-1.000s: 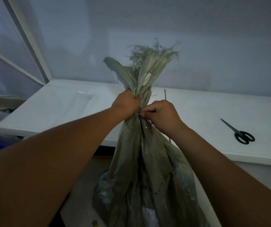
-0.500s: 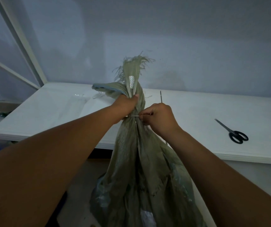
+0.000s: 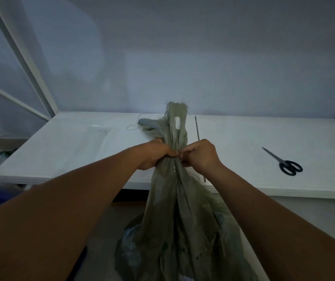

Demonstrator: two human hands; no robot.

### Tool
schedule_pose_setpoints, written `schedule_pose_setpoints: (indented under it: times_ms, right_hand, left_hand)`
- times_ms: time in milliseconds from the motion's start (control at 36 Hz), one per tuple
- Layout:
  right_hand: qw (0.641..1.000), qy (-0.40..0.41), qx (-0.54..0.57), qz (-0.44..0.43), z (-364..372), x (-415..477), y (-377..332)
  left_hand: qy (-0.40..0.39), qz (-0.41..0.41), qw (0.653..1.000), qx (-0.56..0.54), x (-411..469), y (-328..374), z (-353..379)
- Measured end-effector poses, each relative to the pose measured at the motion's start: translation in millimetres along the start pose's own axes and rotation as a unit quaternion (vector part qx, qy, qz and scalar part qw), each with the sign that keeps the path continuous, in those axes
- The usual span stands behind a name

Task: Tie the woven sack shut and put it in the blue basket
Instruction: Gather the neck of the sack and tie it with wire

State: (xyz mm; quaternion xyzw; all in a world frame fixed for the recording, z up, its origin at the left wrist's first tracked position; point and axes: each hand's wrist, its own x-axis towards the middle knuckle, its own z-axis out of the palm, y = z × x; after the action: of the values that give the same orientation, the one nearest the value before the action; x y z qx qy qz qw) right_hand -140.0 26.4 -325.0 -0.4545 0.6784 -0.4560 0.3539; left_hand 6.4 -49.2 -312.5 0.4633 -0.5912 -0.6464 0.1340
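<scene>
A person's left hand (image 3: 154, 154) clenching the gathered neck of the woven sack (image 3: 174, 209), right hand (image 3: 200, 157) pinching the cloth just beside it, its frayed mouth standing above the grip, its body hanging below, scissors (image 3: 284, 163) lying on the white table (image 3: 61, 155) well to the right.

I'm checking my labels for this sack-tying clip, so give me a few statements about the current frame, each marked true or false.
1. Both hands hold the woven sack at its gathered neck. True: the left hand grips it and the right hand pinches there.
2. The scissors lie on the white table. True.
3. The sack lies flat on the table. False: it hangs below the hands, in front of the table's edge.
4. The scissors' handles are red. False: they are black.
</scene>
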Motion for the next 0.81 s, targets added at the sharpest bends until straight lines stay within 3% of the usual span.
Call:
schedule_pose_setpoints:
  times_ms: [361, 611, 806]
  right_hand:
    - [0.997, -0.031, -0.042, 0.064, -2, -8, -6]
    - [0.985, -0.088, -0.147, 0.031, 4, -6, -12]
    - [0.988, -0.067, -0.14, -0.018, -3, -9, -15]
  left_hand:
    - [-0.083, -0.009, 0.995, -0.055, -6, -8, 6]
    - [0.073, 0.029, 0.996, -0.044, 4, -5, -4]
    - [-0.009, 0.013, 0.999, -0.039, -5, -2, -3]
